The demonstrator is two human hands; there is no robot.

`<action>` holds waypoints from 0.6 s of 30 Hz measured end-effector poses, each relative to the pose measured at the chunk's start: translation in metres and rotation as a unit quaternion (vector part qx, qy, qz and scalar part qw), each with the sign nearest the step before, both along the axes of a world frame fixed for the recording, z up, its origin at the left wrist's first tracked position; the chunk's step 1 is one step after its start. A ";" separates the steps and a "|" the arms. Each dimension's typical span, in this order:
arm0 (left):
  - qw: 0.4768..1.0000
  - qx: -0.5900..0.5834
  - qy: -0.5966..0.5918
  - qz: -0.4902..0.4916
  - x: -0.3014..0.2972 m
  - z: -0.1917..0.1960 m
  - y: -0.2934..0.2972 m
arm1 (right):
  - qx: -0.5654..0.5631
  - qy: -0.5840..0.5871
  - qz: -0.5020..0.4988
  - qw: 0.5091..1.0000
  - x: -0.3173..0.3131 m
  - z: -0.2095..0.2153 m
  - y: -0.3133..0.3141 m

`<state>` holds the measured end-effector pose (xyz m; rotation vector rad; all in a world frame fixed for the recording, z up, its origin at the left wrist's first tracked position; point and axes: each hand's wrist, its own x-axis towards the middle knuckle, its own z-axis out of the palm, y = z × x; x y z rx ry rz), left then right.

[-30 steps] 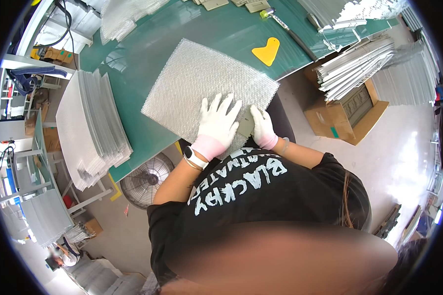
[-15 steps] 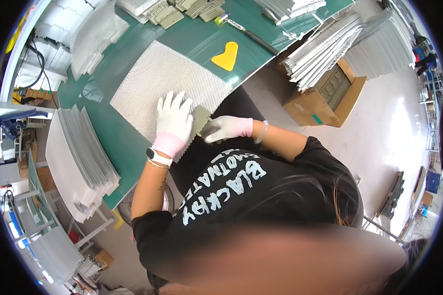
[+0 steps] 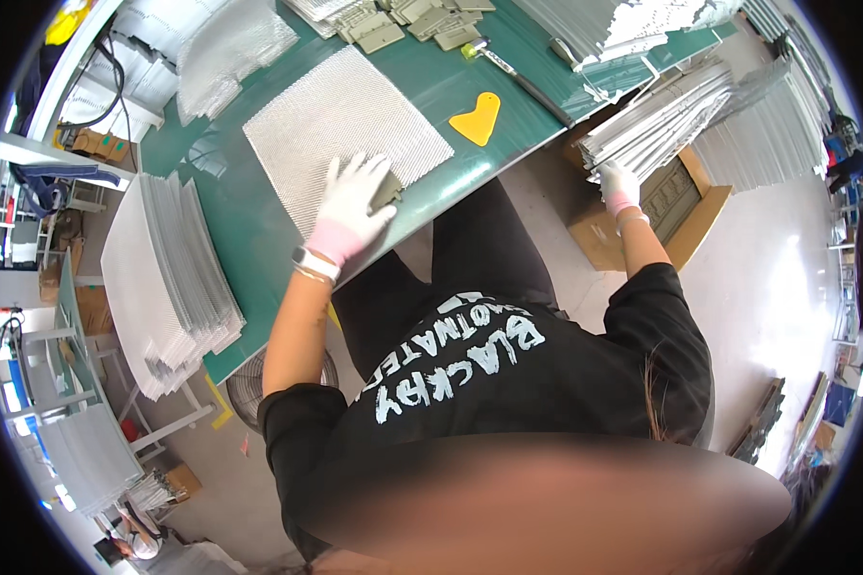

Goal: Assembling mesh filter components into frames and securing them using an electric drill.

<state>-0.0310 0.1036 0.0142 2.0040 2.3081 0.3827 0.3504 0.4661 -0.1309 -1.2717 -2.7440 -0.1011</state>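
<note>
At the far left, small brown cardboard boxes (image 3: 94, 144) sit on a shelf beside dark cables. Nearer, a tall stack of silvery bubble-foil sheets (image 3: 168, 278) rests on the left end of the green work table (image 3: 249, 240), its edges fanned out. A round floor fan (image 3: 259, 379) stands under the table's near edge.

On the table lies a square silvery bubble-foil sheet (image 3: 340, 129), flat, one corner pointing to the near edge. The left hand (image 3: 353, 203), in a white glove with a pink cuff, lies spread open on that near corner, fingers splayed, pressing down on the sheet and on a small grey-green flat pad (image 3: 386, 192) that pokes out beside the thumb. A watch (image 3: 314, 264) bands the wrist.

Farther right on the table lie a yellow plastic scraper (image 3: 478, 119), a row of grey-green flat pads (image 3: 393, 19) at the far edge, and a dark-handled tool (image 3: 518, 72).

Right of the table, an open brown cardboard box (image 3: 686, 216) stands on the pale glossy floor (image 3: 786, 287). A slanted pile of silver sheets (image 3: 657, 134) overhangs it. The right hand (image 3: 620, 184), gloved alike, reaches to this pile's near edge; whether its fingers are closed on a sheet cannot be told.
</note>
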 end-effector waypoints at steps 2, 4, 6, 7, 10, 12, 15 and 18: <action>0.999 0.028 0.012 -0.017 0.035 0.020 -0.003 | 0.004 0.029 0.082 0.996 0.008 0.004 0.004; 0.981 0.159 -0.052 -0.094 0.067 0.009 -0.026 | 0.010 0.084 0.172 0.981 -0.017 0.039 -0.021; 0.912 0.113 -0.367 -0.148 0.094 -0.032 -0.037 | 0.000 0.102 0.295 0.950 -0.048 0.088 -0.068; 0.833 -0.030 -0.544 -0.091 0.106 -0.047 -0.038 | -0.020 0.074 0.336 0.939 -0.068 0.108 -0.097; 0.807 0.004 -0.589 -0.042 0.138 -0.096 -0.002 | -0.085 0.017 0.447 0.890 -0.130 0.167 -0.201; 0.900 0.003 -0.428 -0.087 0.136 -0.108 0.013 | -0.172 0.054 0.482 0.858 -0.162 0.174 -0.254; 0.808 0.113 -0.577 -0.042 0.131 -0.065 0.013 | -0.134 0.068 0.586 0.796 -0.178 0.164 -0.293; 0.730 0.261 -0.628 0.070 0.105 -0.041 -0.018 | -0.352 0.305 0.562 0.684 -0.146 0.144 -0.275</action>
